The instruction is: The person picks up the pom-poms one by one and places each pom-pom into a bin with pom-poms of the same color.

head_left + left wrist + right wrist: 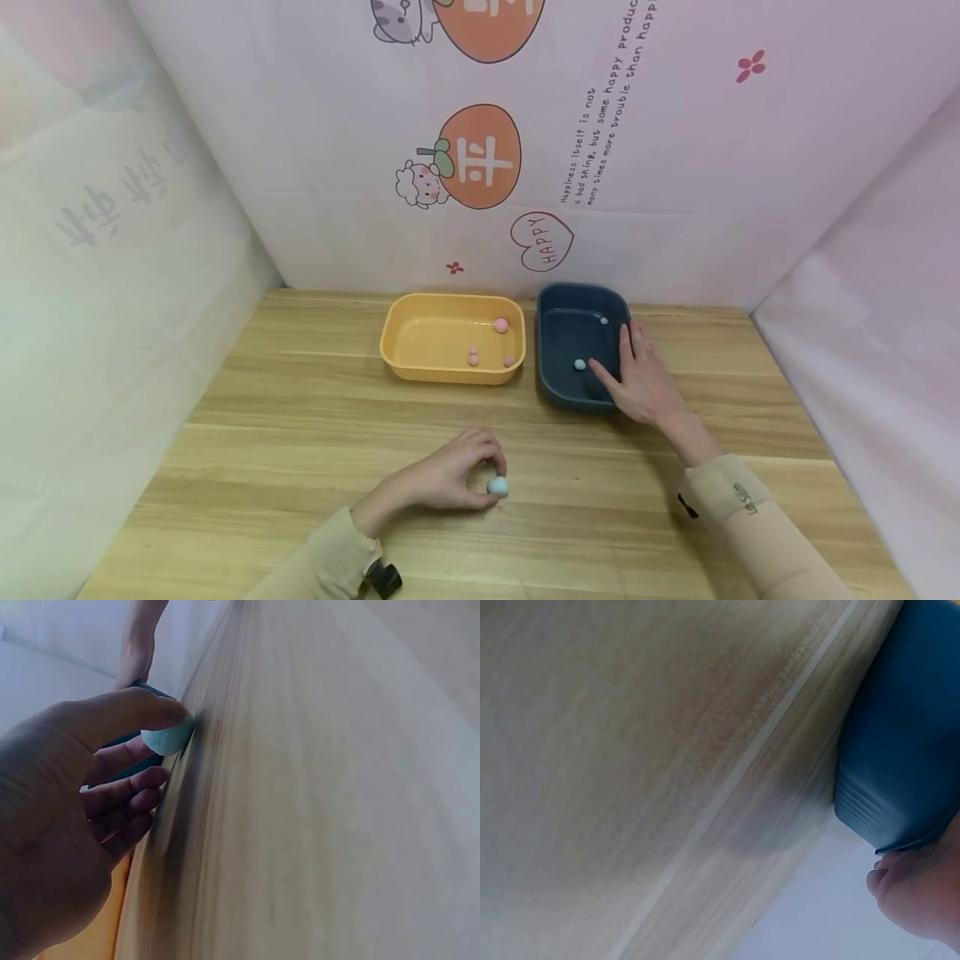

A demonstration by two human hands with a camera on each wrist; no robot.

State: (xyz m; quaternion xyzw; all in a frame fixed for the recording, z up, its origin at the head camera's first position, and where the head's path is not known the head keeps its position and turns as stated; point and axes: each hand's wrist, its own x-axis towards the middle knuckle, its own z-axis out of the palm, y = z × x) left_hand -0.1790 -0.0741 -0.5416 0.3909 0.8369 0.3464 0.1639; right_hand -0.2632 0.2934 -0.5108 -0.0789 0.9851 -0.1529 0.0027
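Observation:
My left hand (453, 473) pinches a pale blue ball (498, 487) between thumb and fingertips, low over the tabletop in front of the trays. In the left wrist view the same ball (169, 739) shows under the thumb tip, its lower side right at the wood. My right hand (647, 385) rests on the right rim of a dark blue tray (558, 392). Its fingers stretch along the rim and its thumb reaches inside, close to a small pale blue ball (580, 365). Another small pale ball (603, 321) lies farther back in that tray.
Left of the blue tray stands a yellow tray (450, 375) holding several pink balls, the largest pink ball (502, 326) near its back right corner. A printed cloth wall (337, 167) rises behind both trays. Wooden tabletop (300, 433) stretches across the front.

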